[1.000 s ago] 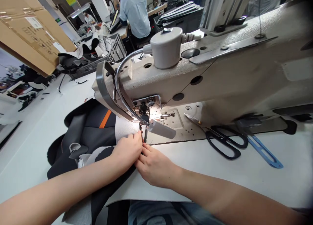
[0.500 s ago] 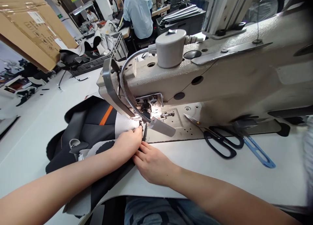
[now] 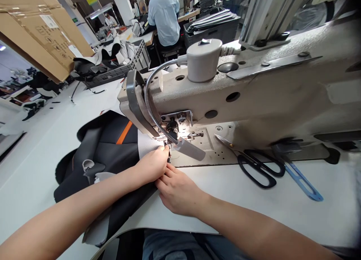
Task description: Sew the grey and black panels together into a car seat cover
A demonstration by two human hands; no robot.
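Observation:
A black cover with an orange stripe and a white strip (image 3: 113,154) lies left of the sewing machine (image 3: 203,94), its right edge at the lit needle area. My left hand (image 3: 152,164) is closed on the cover's edge just in front of the presser foot, fingertips pinched. Just below it, my right hand (image 3: 179,190) pinches the same edge, its fingers touching the left hand. The needle tip is hidden behind the small lamp (image 3: 190,149) and the machine head.
Black-handled scissors (image 3: 256,168) lie partly on the machine bed, beside a blue-handled tool (image 3: 304,183). Behind stand a grey crate (image 3: 121,70) of pieces and a large cardboard box (image 3: 42,34). A person in light blue (image 3: 163,17) sits farther back.
The whole view has shifted slightly, so the machine sits a little farther right. Both hands keep their grip, and the cover's lower left part has moved slightly towards the machine.

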